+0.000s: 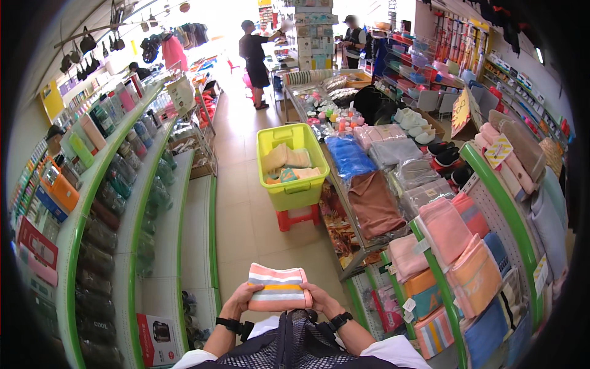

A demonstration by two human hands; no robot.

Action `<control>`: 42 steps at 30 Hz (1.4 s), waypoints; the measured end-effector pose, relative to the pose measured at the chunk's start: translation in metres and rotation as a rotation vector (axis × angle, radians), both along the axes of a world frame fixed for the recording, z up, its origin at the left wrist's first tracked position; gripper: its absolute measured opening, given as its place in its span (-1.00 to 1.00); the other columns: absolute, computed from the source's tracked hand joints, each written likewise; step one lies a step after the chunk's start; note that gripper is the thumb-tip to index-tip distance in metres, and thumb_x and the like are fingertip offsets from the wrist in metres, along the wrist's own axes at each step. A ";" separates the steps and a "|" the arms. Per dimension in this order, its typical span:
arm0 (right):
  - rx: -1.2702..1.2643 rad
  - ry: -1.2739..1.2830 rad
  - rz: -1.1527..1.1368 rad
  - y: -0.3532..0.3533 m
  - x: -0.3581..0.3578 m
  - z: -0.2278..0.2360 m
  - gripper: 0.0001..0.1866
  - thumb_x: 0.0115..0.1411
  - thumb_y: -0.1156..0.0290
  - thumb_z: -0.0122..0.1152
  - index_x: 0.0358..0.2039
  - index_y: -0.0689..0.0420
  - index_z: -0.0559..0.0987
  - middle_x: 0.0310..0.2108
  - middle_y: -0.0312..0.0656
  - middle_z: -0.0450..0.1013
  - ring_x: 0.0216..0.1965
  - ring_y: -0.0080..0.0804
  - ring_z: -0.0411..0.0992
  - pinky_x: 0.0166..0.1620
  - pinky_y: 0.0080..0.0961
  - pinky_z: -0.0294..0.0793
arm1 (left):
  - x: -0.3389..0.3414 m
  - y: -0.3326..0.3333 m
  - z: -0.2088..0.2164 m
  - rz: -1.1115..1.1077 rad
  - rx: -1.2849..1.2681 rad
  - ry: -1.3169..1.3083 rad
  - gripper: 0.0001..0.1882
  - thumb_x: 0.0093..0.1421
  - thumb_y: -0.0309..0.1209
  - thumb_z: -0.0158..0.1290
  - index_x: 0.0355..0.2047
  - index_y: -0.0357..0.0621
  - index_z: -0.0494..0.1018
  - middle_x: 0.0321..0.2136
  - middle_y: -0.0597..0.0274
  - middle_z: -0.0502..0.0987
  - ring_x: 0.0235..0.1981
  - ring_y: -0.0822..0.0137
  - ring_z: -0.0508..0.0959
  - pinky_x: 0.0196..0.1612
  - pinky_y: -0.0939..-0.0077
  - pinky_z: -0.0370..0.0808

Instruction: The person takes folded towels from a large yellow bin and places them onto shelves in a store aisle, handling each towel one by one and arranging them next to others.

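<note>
Folded striped cloth (279, 286) held at both ends

It lies in front of the person's body, pink, white, grey and yellow, gripped at its left edge by the left hand (241, 298) and at its right edge by the right hand (321, 299). Ahead of the grip, a yellow-green bin (295, 195) with folded cloths (292, 160) inside stands on a red stool (298, 218). Folded towels (444, 229) are stacked right of the grip; left of it, green-edged shelves (195, 227) carry bottles (80, 150).
</note>
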State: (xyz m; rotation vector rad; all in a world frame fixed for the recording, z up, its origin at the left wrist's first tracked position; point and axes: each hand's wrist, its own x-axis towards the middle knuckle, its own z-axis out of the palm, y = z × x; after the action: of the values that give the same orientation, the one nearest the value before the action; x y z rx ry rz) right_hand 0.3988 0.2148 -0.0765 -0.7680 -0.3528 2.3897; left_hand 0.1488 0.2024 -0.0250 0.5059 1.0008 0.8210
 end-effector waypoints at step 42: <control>-0.024 -0.410 -0.114 0.467 -0.077 -0.016 -0.62 0.15 0.40 -0.09 -0.08 0.41 0.33 -0.20 -0.04 0.42 -0.24 -0.35 0.44 -0.15 -0.51 0.44 | -0.062 0.488 -0.044 0.040 0.007 0.280 -0.60 0.06 -0.54 0.01 -0.08 -0.33 0.22 -0.20 0.09 0.43 -0.25 0.31 0.48 -0.15 0.45 0.45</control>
State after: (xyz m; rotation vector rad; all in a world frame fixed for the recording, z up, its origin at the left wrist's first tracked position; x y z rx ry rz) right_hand 0.3216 0.6818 -0.0927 -1.2579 -0.4319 2.1243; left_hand 0.0865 0.6902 -0.0695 0.6203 1.2689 0.8034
